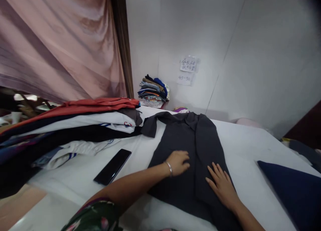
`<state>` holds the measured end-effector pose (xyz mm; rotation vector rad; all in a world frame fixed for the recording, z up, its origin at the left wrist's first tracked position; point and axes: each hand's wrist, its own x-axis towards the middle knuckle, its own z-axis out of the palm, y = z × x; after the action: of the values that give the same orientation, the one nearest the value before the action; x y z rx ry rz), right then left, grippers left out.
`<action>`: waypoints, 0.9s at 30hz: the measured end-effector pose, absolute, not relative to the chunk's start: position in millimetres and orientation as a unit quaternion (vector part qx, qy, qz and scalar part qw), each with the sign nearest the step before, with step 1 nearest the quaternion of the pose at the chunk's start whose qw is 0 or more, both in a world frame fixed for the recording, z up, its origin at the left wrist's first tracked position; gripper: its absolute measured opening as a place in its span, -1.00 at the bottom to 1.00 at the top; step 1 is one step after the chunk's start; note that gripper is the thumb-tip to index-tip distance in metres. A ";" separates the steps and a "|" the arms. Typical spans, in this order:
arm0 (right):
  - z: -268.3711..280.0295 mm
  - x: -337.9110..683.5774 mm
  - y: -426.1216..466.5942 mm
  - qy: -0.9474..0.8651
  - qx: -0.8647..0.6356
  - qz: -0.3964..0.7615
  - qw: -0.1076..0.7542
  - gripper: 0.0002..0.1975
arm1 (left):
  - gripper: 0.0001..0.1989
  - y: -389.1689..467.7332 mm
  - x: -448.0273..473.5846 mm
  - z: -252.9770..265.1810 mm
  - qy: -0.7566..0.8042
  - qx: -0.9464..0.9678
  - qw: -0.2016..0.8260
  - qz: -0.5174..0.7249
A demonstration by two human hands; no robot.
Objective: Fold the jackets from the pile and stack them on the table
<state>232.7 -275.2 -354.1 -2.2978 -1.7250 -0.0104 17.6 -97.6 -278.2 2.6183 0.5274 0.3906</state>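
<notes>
At twelve o'clock before you, a dark grey, long-sleeved fabric garment (180,140) lies on a flat white table (240,140), your left hand (178,162), fingers loosely bent, mid-cloth, your right hand (222,186), fingers spread, at its four o'clock; light, outward strokes should smooth it best.

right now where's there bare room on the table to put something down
The widest bare patch of the white table lies between the dark garment and the navy cloth. A narrower strip separates garment and phone, its near end crossed by the left forearm. The left side is crowded with heaped clothes.
</notes>
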 end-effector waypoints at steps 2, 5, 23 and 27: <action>-358.9 235.9 -277.0 -0.595 -0.791 -0.007 0.142 -0.41 | -0.55 -41.9 -0.4 -261.1 0.343 0.909 0.138 0.191; -362.9 239.4 -277.7 -0.597 -0.788 -0.007 0.153 -0.41 | -0.44 30.6 -30.5 -247.0 0.558 0.802 0.035 0.210; -306.4 229.0 -261.3 -0.524 -0.748 0.188 0.360 -0.51 | -0.76 84.0 -44.4 -176.5 0.574 0.755 0.165 0.272; -246.0 196.8 -213.4 -0.498 -0.651 0.339 0.462 -0.41 | -0.76 29.6 -11.6 -167.3 0.429 0.756 0.347 0.351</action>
<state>196.8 -213.4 -246.0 -1.6002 -1.2251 0.8332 -11.6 29.6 -167.3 1.9613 1.1138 0.9091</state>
